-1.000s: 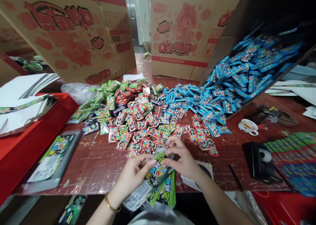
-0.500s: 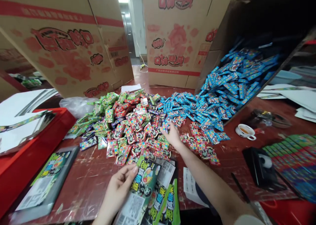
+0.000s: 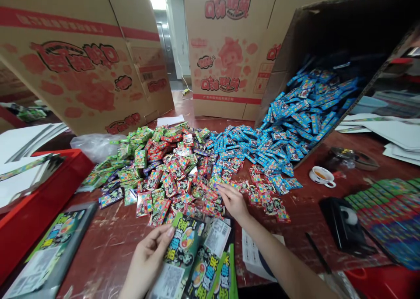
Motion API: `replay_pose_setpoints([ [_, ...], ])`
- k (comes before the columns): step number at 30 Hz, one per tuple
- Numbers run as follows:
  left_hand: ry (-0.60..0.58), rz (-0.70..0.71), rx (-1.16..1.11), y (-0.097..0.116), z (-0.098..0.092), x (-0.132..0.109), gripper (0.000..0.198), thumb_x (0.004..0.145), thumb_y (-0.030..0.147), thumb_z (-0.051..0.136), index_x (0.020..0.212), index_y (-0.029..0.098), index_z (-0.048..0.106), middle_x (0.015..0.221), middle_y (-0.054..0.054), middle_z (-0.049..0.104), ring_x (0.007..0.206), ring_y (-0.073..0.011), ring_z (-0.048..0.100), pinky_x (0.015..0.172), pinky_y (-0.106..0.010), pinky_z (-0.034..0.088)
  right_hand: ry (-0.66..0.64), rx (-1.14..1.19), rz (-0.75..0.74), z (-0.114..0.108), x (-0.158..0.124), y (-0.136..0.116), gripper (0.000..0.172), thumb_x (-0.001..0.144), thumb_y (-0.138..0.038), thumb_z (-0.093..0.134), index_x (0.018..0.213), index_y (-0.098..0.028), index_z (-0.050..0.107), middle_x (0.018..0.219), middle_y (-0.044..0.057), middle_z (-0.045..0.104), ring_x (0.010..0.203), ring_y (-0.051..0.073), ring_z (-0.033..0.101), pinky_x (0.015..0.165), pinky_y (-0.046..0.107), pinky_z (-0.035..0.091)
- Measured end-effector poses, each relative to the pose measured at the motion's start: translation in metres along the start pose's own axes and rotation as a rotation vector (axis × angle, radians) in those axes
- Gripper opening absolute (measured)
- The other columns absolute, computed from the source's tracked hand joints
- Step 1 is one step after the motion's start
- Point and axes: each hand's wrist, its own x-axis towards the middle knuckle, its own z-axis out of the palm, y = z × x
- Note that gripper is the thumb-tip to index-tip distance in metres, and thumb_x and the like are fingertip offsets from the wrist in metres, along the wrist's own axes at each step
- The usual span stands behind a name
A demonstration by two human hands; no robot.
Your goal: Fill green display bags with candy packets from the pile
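My left hand (image 3: 152, 253) grips a flat green and black candy pouch (image 3: 183, 242) between thumb and fingers near its top edge. More candy pouches (image 3: 208, 268) of the same print lie fanned beside it at the table's front. Just beyond the pouches, my right hand (image 3: 233, 203) has its thumb and fingers closed at the near side of a heap of small candy packets (image 3: 170, 185), red, green and purple. A small candy packet (image 3: 216, 186) shows at its fingertips, partly covered. Blue candy packets (image 3: 236, 139) join the heap on the right.
A tipped cardboard box (image 3: 282, 78) spills blue packets at right. Tall cartons (image 3: 78, 71) stand behind. A red tray (image 3: 49, 189) and stacked pouches (image 3: 55, 242) sit at left. To the right are a cup (image 3: 321, 176), a black tape dispenser (image 3: 344, 224) and a label sheet (image 3: 251, 251).
My right hand has come back from the heap toward the pouch, moving nearer to me. My left hand still holds the pouch, slightly lower and farther left in view.
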Motion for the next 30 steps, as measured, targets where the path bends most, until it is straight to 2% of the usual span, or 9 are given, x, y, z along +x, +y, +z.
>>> replay_pose_setpoints([
  [3, 0.009, -0.004, 0.0, -0.004, 0.0, -0.003, 0.046, 0.064, 0.053, 0.072, 0.091, 0.016, 0.069, 0.081, -0.006, 0.074, 0.076, -0.0216, 0.067, 0.067, -0.025, 0.054, -0.047, -0.045, -0.056, -0.008, -0.003, 0.002, 0.037, 0.085, -0.028, 0.053, 0.121, -0.021, 0.057, 0.122, 0.009, 0.059, 0.115, 0.021, 0.053, 0.099, 0.04, 0.042],
  [6, 0.061, -0.011, 0.027, -0.008, -0.002, -0.004, 0.045, 0.063, 0.052, 0.074, 0.09, 0.016, 0.069, 0.081, -0.005, 0.074, 0.077, -0.0209, 0.067, 0.067, -0.023, 0.054, 0.068, -0.191, 0.065, -0.033, 0.009, 0.014, 0.042, 0.087, -0.029, 0.047, 0.127, -0.016, 0.048, 0.125, 0.013, 0.055, 0.114, 0.021, 0.051, 0.098, 0.04, 0.04],
  [8, 0.072, -0.023, 0.041, -0.007, 0.0, -0.004, 0.047, 0.061, 0.053, 0.074, 0.088, 0.015, 0.07, 0.079, -0.005, 0.074, 0.076, -0.0209, 0.067, 0.066, -0.023, 0.054, 0.098, -0.276, 0.19, -0.043, 0.021, 0.024, 0.033, 0.087, -0.028, 0.046, 0.116, -0.015, 0.056, 0.114, 0.013, 0.061, 0.105, 0.022, 0.054, 0.092, 0.04, 0.042],
  [12, 0.047, -0.008, 0.053, 0.002, 0.009, -0.004, 0.049, 0.058, 0.057, 0.073, 0.084, 0.015, 0.071, 0.078, -0.005, 0.074, 0.075, -0.0216, 0.067, 0.066, -0.023, 0.054, -0.04, -0.314, 0.291, -0.036, 0.05, 0.036, 0.008, 0.074, -0.026, 0.064, 0.075, -0.019, 0.067, 0.075, 0.006, 0.068, 0.085, 0.024, 0.06, 0.084, 0.04, 0.043],
  [15, 0.074, 0.022, 0.079, 0.004, 0.007, -0.006, 0.049, 0.058, 0.057, 0.074, 0.084, 0.016, 0.071, 0.078, -0.005, 0.074, 0.075, -0.0215, 0.067, 0.065, -0.023, 0.054, -0.09, -0.287, 0.359, -0.038, 0.065, 0.041, 0.006, 0.068, -0.023, 0.07, 0.069, -0.019, 0.066, 0.07, 0.003, 0.067, 0.073, 0.02, 0.061, 0.076, 0.035, 0.044],
  [21, 0.099, 0.005, 0.115, -0.004, 0.0, -0.009, 0.051, 0.058, 0.06, 0.072, 0.083, 0.016, 0.072, 0.076, -0.006, 0.073, 0.076, -0.0243, 0.068, 0.063, -0.026, 0.055, -0.182, -0.118, 0.405, -0.067, 0.037, 0.047, 0.045, 0.037, -0.013, 0.084, 0.078, -0.02, 0.066, 0.067, -0.004, 0.061, 0.066, 0.015, 0.058, 0.066, 0.026, 0.046],
  [25, 0.042, 0.009, 0.077, -0.005, 0.011, -0.007, 0.047, 0.061, 0.056, 0.072, 0.086, 0.016, 0.071, 0.08, -0.006, 0.074, 0.077, -0.0213, 0.067, 0.066, -0.023, 0.054, -0.132, 0.065, 0.377, -0.068, 0.009, 0.034, 0.032, 0.06, -0.029, 0.074, 0.087, -0.019, 0.062, 0.077, 0.0, 0.063, 0.072, 0.016, 0.06, 0.067, 0.028, 0.049],
  [27, 0.022, 0.019, 0.063, -0.004, 0.017, -0.006, 0.044, 0.063, 0.053, 0.072, 0.088, 0.017, 0.07, 0.082, -0.005, 0.074, 0.078, -0.0205, 0.067, 0.068, -0.023, 0.053, -0.069, 0.147, 0.369, -0.07, 0.002, 0.018, 0.035, 0.072, -0.037, 0.064, 0.101, -0.019, 0.057, 0.085, 0.003, 0.062, 0.072, 0.015, 0.061, 0.066, 0.029, 0.051],
  [30, -0.031, 0.04, 0.066, 0.001, 0.028, -0.007, 0.039, 0.066, 0.049, 0.072, 0.088, 0.017, 0.07, 0.083, -0.005, 0.074, 0.077, -0.0203, 0.067, 0.068, -0.024, 0.053, 0.074, 0.328, 0.339, -0.072, -0.002, -0.017, 0.04, 0.074, -0.038, 0.065, 0.108, -0.021, 0.052, 0.092, 0.005, 0.06, 0.074, 0.015, 0.061, 0.068, 0.03, 0.051],
])
